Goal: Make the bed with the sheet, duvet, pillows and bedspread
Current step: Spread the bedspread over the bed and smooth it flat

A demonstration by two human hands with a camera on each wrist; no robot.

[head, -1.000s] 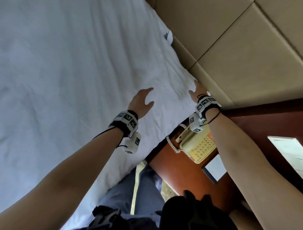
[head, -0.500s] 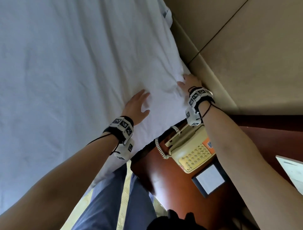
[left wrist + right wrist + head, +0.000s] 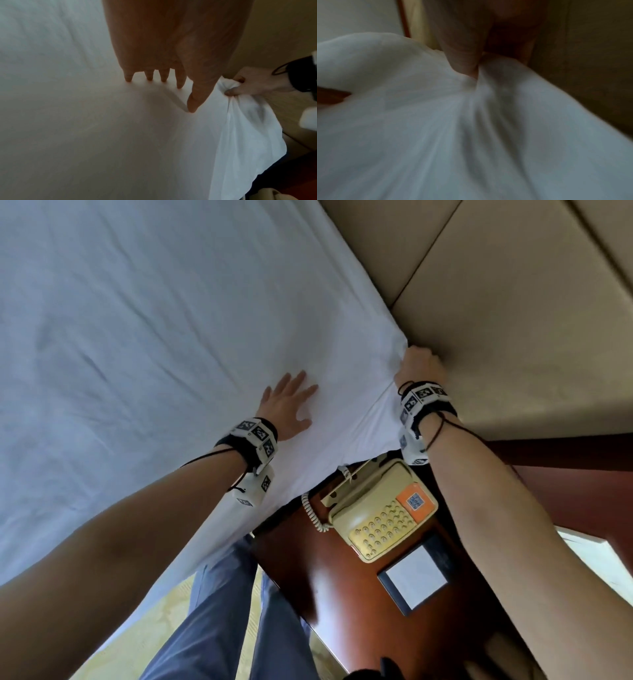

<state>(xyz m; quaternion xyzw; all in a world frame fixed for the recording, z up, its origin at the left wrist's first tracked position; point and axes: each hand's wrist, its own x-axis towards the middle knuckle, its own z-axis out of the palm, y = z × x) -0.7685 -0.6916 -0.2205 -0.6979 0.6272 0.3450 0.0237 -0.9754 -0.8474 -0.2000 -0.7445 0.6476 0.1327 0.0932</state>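
Observation:
A white sheet (image 3: 171, 337) covers the mattress and fills the left of the head view. My left hand (image 3: 287, 402) lies flat on it near the corner, fingers spread and pressing down (image 3: 163, 79). My right hand (image 3: 419, 364) grips a bunched fold of the sheet (image 3: 228, 86) at the mattress corner, against the padded headboard (image 3: 513, 320). In the right wrist view the thumb (image 3: 464, 60) pinches gathered cloth (image 3: 488, 108). Loose sheet hangs down the side of the bed (image 3: 248, 135). No duvet, pillows or bedspread show.
A dark red wooden nightstand (image 3: 342, 594) stands right beside the bed corner, carrying a beige telephone (image 3: 380, 515) with a coiled cord and a small framed card (image 3: 414, 577). My legs in blue trousers (image 3: 222, 628) stand on yellowish carpet between bed and nightstand.
My right hand has moved up to the mattress corner by the headboard and closed on the sheet. My left hand has settled flat on the sheet. The view has shifted closer.

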